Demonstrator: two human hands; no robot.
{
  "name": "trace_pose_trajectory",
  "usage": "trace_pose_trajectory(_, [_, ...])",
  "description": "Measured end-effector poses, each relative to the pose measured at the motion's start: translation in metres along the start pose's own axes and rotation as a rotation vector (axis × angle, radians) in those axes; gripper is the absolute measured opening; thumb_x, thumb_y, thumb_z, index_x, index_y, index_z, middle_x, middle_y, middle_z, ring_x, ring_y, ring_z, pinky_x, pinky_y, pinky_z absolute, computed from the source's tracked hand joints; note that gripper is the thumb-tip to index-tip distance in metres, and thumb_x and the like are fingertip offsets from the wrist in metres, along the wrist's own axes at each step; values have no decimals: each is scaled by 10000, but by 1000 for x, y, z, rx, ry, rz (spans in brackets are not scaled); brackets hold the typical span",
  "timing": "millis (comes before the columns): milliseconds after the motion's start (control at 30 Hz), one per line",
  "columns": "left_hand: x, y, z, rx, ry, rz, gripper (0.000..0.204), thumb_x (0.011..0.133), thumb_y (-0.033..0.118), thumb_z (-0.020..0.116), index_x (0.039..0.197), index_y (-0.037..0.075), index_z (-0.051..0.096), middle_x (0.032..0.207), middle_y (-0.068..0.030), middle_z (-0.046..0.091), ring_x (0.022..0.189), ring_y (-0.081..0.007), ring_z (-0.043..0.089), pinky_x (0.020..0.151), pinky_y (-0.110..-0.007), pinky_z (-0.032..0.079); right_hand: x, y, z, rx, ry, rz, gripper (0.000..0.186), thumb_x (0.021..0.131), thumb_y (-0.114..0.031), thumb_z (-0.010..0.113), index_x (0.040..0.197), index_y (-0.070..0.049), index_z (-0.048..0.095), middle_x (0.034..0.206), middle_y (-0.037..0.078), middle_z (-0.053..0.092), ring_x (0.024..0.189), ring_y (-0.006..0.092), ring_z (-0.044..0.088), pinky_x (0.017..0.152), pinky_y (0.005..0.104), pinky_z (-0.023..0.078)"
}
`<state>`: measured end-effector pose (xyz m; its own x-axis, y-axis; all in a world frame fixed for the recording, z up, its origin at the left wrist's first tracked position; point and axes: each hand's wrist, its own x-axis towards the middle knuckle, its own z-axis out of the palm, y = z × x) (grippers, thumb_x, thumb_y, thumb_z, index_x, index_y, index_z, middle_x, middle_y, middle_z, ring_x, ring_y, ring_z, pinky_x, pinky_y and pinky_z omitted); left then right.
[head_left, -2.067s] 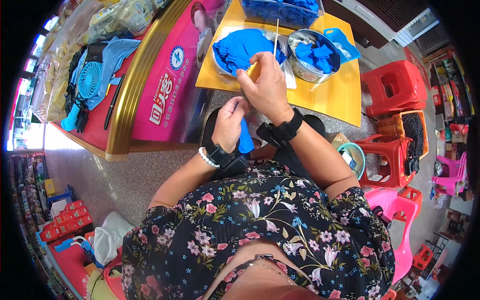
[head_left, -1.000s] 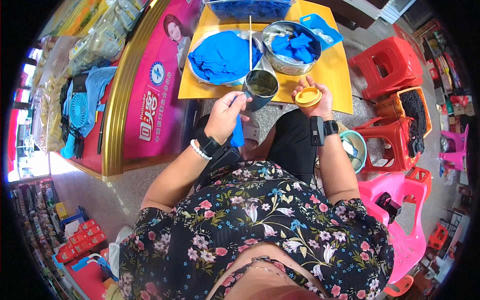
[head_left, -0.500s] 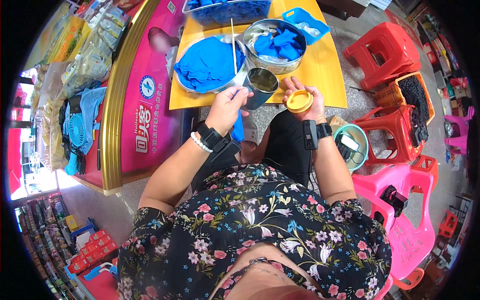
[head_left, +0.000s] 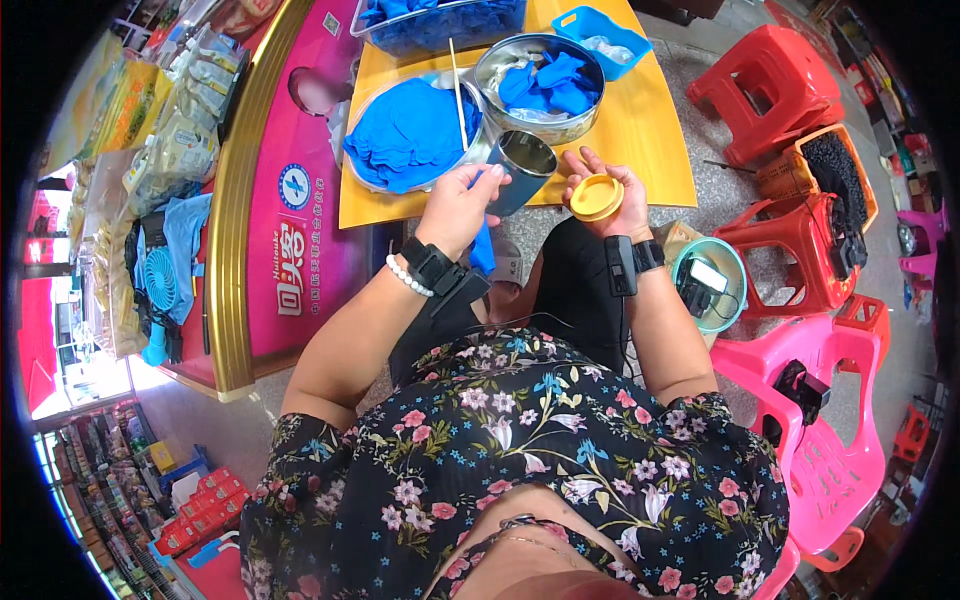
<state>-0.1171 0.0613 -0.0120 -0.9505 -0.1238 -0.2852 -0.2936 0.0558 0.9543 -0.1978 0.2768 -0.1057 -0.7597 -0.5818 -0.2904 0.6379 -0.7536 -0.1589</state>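
Observation:
My left hand (head_left: 460,208) is closed on the side of a dark grey mug (head_left: 518,178), tilted so its open mouth shows; whether it has a handle is hidden. A strip of blue material (head_left: 483,248) hangs below that hand; I cannot tell whether my fingers hold it. In my upturned right hand (head_left: 630,208) rests a round yellow lid (head_left: 596,198), the thumb side toward its edge. Just beyond the mug, a pale stick (head_left: 459,100) lies across a bowl heaped with blue fabric-like pieces (head_left: 408,135).
On the yellow table (head_left: 650,150) stand a round metal tin (head_left: 550,128) with blue pieces, a clear tub (head_left: 450,38) and a blue basket (head_left: 620,60). Red stools (head_left: 770,90), a pink chair (head_left: 830,480) and a pale green bucket (head_left: 735,275) are at right.
The whole view has shifted slightly. Both hands keep nearly the same pose, with the mug in the left and the lid in the right.

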Motion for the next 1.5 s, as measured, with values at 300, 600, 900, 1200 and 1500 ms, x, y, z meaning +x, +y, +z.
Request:
trace_pose_trajectory(300, [4, 11, 4, 98, -16, -42, 269, 937, 300, 533, 937, 55, 644, 746, 31, 518, 687, -72, 509, 535, -243, 472, 1, 1, 1, 24, 10, -4, 404, 814, -211, 426, 1179, -46, 477, 1241, 198, 522, 778, 282, 585, 726, 448, 484])
trace_pose_trajectory(600, [12, 17, 8, 167, -27, -53, 289, 929, 315, 544, 928, 49, 659, 726, 32, 508, 661, -73, 502, 524, -240, 459, 1, 1, 3, 19, -1, -9, 398, 807, -202, 439, 1172, -44, 451, 1243, 225, 509, 747, 281, 591, 724, 438, 491])
trace_pose_trajectory(900, [11, 18, 7, 142, -23, -67, 292, 927, 315, 549, 933, 44, 656, 728, 32, 511, 662, -73, 503, 527, -237, 460, 0, 1, 6, -3, 6, -6, 393, 815, -208, 433, 1171, -44, 437, 1257, 235, 491, 741, 272, 580, 717, 425, 491])
trace_pose_trajectory(1200, [18, 19, 9, 174, -37, -78, 284, 918, 311, 560, 948, 42, 646, 743, 32, 526, 677, -74, 512, 531, -232, 458, 2, 1, 6, -27, 0, -13, 420, 820, -213, 406, 1204, -43, 402, 1243, 236, 497, 745, 267, 579, 721, 416, 497])
trace_pose_trajectory(1500, [17, 24, 10, 205, -48, -85, 297, 918, 326, 554, 932, 45, 648, 746, 30, 534, 695, -73, 531, 534, -234, 460, 1, 1, 8, -35, 13, -16, 425, 813, -210, 408, 1205, -44, 406, 1226, 232, 512, 744, 264, 586, 711, 411, 505])
